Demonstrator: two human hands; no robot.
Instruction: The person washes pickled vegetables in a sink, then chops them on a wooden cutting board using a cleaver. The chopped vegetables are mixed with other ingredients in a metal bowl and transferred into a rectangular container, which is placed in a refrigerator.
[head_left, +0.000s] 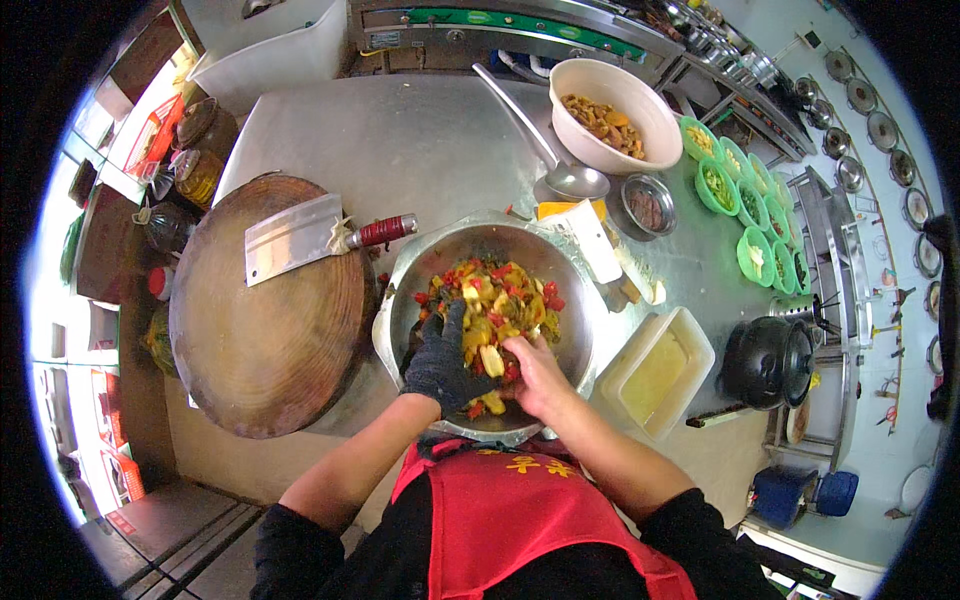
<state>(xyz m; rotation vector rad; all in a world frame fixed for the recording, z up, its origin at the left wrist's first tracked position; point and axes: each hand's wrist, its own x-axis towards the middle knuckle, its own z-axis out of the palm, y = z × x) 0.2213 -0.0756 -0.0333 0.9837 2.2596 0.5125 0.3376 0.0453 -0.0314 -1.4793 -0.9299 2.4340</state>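
A wide stainless steel basin (577, 300) stands at the table edge before me, holding a mix of chopped vegetables (499, 300) with red pepper pieces, yellowish-green pieces and pale garlic-like slices. My left hand (448, 367), in a dark knit glove, is sunk into the mix from the left, fingers pointing away from me. From the right, my bare right hand (536, 375) curls into the same mix, thumb on top near a pale slice. Both hands cup vegetables between them. The food covers most of the right fingertips.
Left of the basin, a cleaver (296, 236) with a red-wrapped handle lies on a round wooden chopping block (262, 360). Beyond are a ladle (574, 180), a white tub (660, 112) of food and a small metal bowl (649, 206). At right sit a plastic container (694, 352), green bowls (716, 187) and a black pot (765, 364).
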